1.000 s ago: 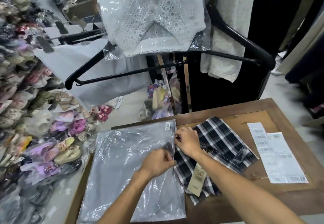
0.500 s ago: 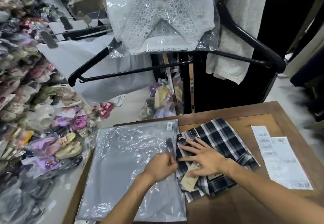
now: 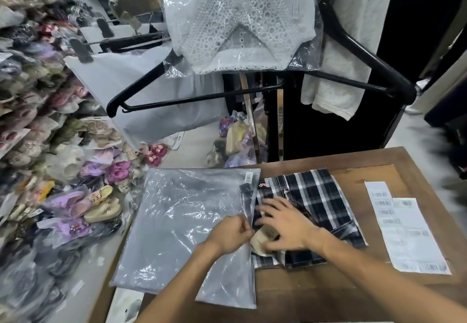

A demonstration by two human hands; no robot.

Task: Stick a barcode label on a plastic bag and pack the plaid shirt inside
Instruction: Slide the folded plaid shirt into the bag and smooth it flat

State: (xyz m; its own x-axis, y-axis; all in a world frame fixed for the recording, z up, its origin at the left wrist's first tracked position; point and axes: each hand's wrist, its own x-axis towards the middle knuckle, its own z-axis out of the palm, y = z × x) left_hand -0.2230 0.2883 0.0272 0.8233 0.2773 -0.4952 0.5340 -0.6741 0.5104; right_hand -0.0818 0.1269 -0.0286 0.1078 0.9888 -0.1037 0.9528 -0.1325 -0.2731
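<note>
A clear plastic bag lies flat on the wooden table, with a barcode label stuck near its far right corner. My left hand pinches the bag's right, open edge. The folded black-and-white plaid shirt lies just right of the bag, its left edge at the bag's opening. My right hand presses flat on the shirt, fingers spread, over a beige hang tag.
Sheets of barcode labels lie on the table's right side. Black hangers and a bagged white lace garment hang beyond the table. Bagged sandals are piled on the floor at left.
My right hand moved from the bag's opening onto the shirt, flattened, and slid it left toward the opening. My left hand stays pinched on the bag's edge.
</note>
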